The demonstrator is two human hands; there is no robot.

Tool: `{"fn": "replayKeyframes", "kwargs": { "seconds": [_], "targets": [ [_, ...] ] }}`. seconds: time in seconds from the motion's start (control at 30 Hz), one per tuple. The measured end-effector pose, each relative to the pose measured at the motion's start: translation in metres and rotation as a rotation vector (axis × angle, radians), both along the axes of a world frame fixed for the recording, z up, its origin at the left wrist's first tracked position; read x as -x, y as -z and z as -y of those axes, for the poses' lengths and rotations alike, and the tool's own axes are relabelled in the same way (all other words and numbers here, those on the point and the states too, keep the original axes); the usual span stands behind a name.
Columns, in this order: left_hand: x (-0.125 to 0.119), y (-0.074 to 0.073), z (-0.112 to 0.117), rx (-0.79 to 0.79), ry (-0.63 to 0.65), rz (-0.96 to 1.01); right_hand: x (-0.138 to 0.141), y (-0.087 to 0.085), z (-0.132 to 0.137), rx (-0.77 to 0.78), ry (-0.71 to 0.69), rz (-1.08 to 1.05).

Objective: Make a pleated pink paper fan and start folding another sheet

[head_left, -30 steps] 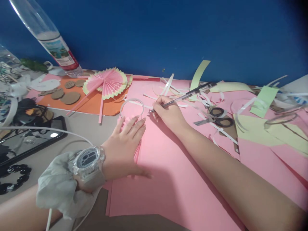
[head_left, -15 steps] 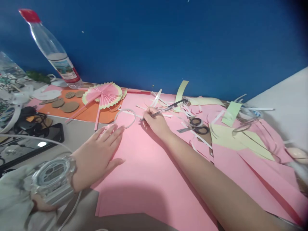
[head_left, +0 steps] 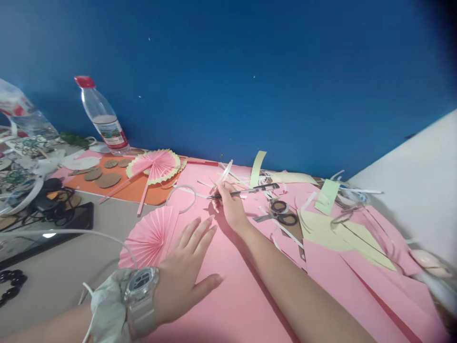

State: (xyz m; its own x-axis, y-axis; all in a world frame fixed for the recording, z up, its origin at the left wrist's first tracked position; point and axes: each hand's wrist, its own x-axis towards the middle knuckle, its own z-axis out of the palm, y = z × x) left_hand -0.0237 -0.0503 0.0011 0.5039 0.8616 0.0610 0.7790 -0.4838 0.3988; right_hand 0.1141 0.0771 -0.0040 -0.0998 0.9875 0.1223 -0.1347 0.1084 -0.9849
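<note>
My right hand (head_left: 230, 206) grips a black pen (head_left: 246, 191), its tip down on a large pink paper sheet (head_left: 243, 281) next to a white tape ring (head_left: 181, 197). My left hand (head_left: 185, 271) lies flat and open on the same sheet, fingers spread, with a clear watch on the wrist. Just left of its fingers a pleated pink paper fan (head_left: 152, 236) lies fanned out on the sheet's edge.
Black-handled scissors (head_left: 280, 214) lie right of the pen among white paper strips. A finished pink and yellow fan (head_left: 157, 164) rests on orange paper (head_left: 124, 188) with cardboard discs. A plastic bottle (head_left: 103, 119) stands by the blue wall. A phone (head_left: 46, 231) and cables lie left.
The view tilted upward. My left hand slid back toward me along the pink sheet, uncovering the pleated pink fan. My right hand stayed with the pen by the tape ring.
</note>
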Motion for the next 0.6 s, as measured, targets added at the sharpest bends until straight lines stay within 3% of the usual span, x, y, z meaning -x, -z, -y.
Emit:
{"fn": "replayKeyframes", "kwargs": {
  "seconds": [0.13, 0.3, 0.6],
  "targets": [
    [0.004, 0.004, 0.000, -0.008, 0.000, 0.075, -0.002, -0.003, 0.005, -0.086, 0.131, 0.012],
    [0.004, 0.016, 0.001, -0.139, -0.009, 0.151, -0.007, -0.004, 0.012, -0.187, 0.266, 0.158],
    [0.004, 0.018, -0.006, -0.257, -0.065, 0.119, -0.004, -0.006, 0.008, -0.402, 0.366, 0.406]
  ]
}}
